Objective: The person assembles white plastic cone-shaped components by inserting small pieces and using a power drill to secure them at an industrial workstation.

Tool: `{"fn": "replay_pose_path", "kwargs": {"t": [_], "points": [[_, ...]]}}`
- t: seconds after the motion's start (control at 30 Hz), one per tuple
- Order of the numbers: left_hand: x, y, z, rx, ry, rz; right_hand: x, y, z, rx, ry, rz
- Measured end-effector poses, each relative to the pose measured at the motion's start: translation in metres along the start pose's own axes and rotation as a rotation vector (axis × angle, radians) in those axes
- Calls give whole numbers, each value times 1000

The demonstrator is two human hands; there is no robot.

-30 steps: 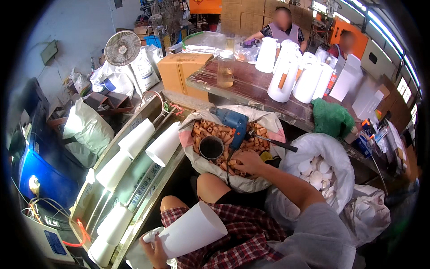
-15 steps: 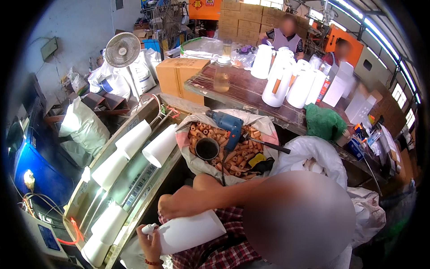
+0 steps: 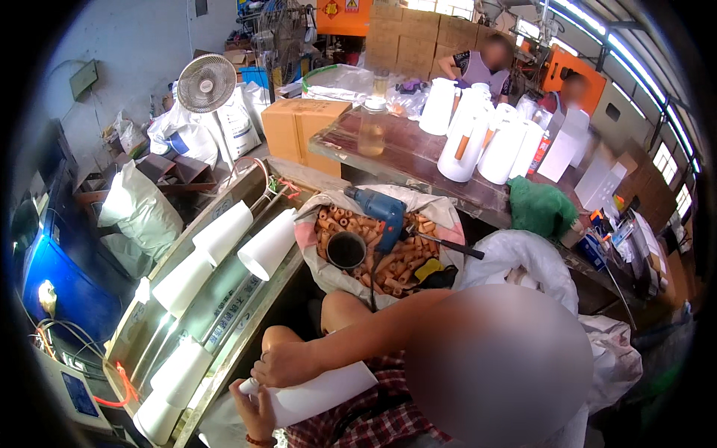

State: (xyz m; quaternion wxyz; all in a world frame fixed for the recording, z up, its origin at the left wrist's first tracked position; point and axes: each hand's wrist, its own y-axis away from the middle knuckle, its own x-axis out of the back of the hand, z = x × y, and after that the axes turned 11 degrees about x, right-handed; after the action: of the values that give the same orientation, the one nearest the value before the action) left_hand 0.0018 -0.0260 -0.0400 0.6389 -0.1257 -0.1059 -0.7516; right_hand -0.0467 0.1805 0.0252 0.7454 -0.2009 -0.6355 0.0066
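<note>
**Workshop station: both hands on one white tube**

The room is a cluttered workshop. A dark wooden surface runs across the 1 o'clock sector. At 10 o'clock a metal conveyor machine slopes down toward 7 o'clock.

Item count:
- White cone sleeves on the conveyor machine: five visible, among them a near cone and a second cone beside it; three more follow down the line.
- White jugs on the wooden surface: a group of about six; an exact count cannot be told.
- One glass jar, upright, at the surface's left end.
- One blue power drill lying on a sack of short orange tubes; one dark round cup sits in the same sack.
- One pedestal fan at 11 o'clock.

Packages and signs:
- One brown cardboard box at 12 o'clock, left of the surface.
- Stacked brown cartons at the far wall.
- An orange panel to their left carries a small yellow sign.
- White filled sacks stand at 9 o'clock.

Hands: The white tube lies across the lap at 6 o'clock. The right hand rests on top of its left end, grip closed over it. The left hand supports the same end from below, grip narrow around the tube.
</note>
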Motion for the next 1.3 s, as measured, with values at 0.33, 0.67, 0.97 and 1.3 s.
{"fn": "replay_pose_path", "kwargs": {"t": [0.33, 0.67, 0.97, 1.3], "points": [[-2, 2, 13, -72, -116, -26, 13, -5, 7, -233, -565, -159], [-15, 6, 22, -144, -147, 14, 36, -5, 9, -424, -1028, -319], [-24, 2, 9, -135, 81, -7, 7, 12, -6, -8, -62, -74], [-21, 5, 24, -5, 72, -85, 35, 8, -6, -435, -726, -152]]}}
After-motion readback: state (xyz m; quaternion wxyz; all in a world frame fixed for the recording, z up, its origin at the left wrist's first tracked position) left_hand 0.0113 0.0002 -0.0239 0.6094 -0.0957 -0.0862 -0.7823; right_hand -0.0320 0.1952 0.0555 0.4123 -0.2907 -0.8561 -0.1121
